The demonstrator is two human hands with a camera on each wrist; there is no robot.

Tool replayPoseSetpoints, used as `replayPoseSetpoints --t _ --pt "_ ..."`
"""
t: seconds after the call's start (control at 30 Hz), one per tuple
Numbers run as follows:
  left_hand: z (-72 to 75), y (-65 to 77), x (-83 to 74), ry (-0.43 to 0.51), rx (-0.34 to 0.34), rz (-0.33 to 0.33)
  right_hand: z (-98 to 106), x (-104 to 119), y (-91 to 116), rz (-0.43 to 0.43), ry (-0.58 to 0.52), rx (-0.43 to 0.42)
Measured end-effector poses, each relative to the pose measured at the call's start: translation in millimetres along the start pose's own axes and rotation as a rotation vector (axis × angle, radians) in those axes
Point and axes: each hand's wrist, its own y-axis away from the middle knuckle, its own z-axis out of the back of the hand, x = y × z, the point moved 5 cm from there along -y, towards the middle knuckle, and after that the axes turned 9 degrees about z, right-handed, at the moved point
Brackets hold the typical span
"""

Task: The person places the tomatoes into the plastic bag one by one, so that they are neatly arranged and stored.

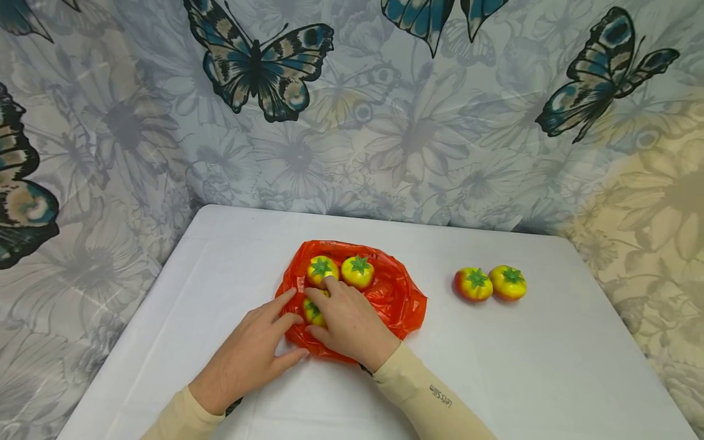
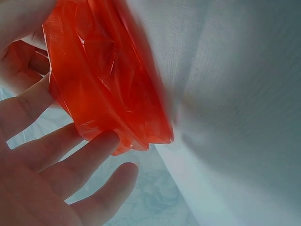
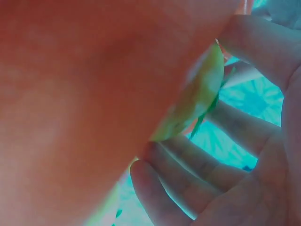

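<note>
A red plastic bag (image 1: pixel 398 299) lies spread on the white table, with three yellow-and-red tomatoes with green star-shaped leaves on it. Two of them, a left tomato (image 1: pixel 322 269) and a right tomato (image 1: pixel 358 272), sit at the back. My right hand (image 1: pixel 352 321) holds the nearest tomato (image 1: pixel 313 313), thumb on one side and fingers on the other; the right wrist view shows this tomato (image 3: pixel 200 94) between them. At the bag's left edge is my left hand (image 1: pixel 247 351), fingers spread and fingertips at the red plastic (image 2: pixel 103 84).
Two more tomatoes, a redder one (image 1: pixel 473 285) and a yellower one (image 1: pixel 508 283), stand side by side on the right of the table (image 1: pixel 495 366). Butterfly-patterned cloth (image 1: pixel 352 140) hangs behind the table and along both sides.
</note>
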Motion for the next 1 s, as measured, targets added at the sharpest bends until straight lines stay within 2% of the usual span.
replayPoseSetpoints --t 0.23,0.37,0.6,0.83,1.0 --pt "-0.9 1.8 4.0 -0.006 0.021 0.055 14.3 -5.1 7.7 0.032 -0.029 -0.023" --pt "-0.9 3.4 4.9 0.003 0.036 0.085 30.6 -20.4 20.0 -0.007 -0.050 -0.032" --pt "-1.8 4.2 0.3 0.005 0.032 0.074 61.7 -77.4 65.2 -0.123 -0.051 -0.147" --pt "-2.4 3.2 -4.7 0.001 0.027 0.067 85.7 -144.6 122.4 -0.332 -0.038 -0.211" --pt "-4.5 0.2 -9.3 -0.004 0.050 0.075 99.4 -183.9 159.8 -0.468 -0.051 -0.238"
